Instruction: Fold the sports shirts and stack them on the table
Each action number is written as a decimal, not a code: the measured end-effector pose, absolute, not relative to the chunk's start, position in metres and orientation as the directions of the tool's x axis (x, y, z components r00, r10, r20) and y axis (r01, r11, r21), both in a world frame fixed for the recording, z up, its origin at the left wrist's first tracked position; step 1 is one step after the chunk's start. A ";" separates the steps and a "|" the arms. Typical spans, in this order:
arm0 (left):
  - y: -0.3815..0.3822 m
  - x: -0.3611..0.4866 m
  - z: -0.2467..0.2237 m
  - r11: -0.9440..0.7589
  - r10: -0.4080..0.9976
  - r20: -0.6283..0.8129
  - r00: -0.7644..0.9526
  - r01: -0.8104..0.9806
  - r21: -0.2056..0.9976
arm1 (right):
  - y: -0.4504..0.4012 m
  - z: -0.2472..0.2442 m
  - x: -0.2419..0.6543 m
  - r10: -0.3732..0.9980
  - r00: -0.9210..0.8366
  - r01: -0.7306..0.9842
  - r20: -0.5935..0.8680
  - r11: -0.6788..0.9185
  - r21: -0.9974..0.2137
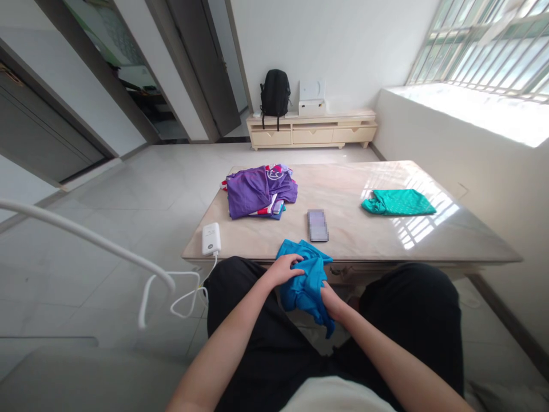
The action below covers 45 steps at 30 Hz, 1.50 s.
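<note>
A crumpled blue cloth garment (304, 286) hangs between my knees, its upper edge resting on the near edge of the table (355, 240). My left hand (286, 270) lies on its upper left side, with fingers curled around the fabric. On the lower right, my right hand (332, 300) grips it, the fingers partly hidden in the folds. Just beyond the garment a phone (318, 225) lies flat. Purple and other coloured clothes (259, 191) are piled at the back left. A folded green garment (401, 202) lies to the right.
A white power bank (210, 239) with a cable sits at the table's left corner. A white curved bar (86, 232) reaches in from the left. Against the far wall stands a low cabinet (313, 135), bearing a black backpack (275, 94) and a white box (311, 107).
</note>
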State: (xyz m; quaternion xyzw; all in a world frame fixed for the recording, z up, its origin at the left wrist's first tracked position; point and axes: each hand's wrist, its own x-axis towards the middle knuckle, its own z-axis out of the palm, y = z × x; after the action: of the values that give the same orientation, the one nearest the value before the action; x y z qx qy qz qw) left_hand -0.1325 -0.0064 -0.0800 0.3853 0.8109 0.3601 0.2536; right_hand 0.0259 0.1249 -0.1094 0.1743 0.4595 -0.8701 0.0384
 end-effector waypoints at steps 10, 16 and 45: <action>-0.007 -0.131 -0.071 0.434 0.812 -0.062 -0.580 0.530 0.728 | 0.126 -0.118 0.022 0.086 -0.895 0.291 -0.437 -0.630 -0.720; -0.004 -0.143 -0.082 0.565 0.694 -0.001 -0.720 0.543 0.621 | 0.132 -0.140 0.018 0.153 -0.851 0.290 -0.502 -0.661 -0.693; 0.003 -0.001 0.039 0.000 0.736 0.277 -0.618 0.409 0.912 | 0.173 0.033 0.107 0.131 -0.969 -0.115 0.212 0.519 -0.847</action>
State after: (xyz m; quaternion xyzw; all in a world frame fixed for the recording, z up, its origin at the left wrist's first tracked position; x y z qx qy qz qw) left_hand -0.0015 0.0028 0.0394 0.4132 0.6927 0.5738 0.1420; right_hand 0.1071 0.1726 0.0334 0.0045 0.8625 -0.4903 -0.1253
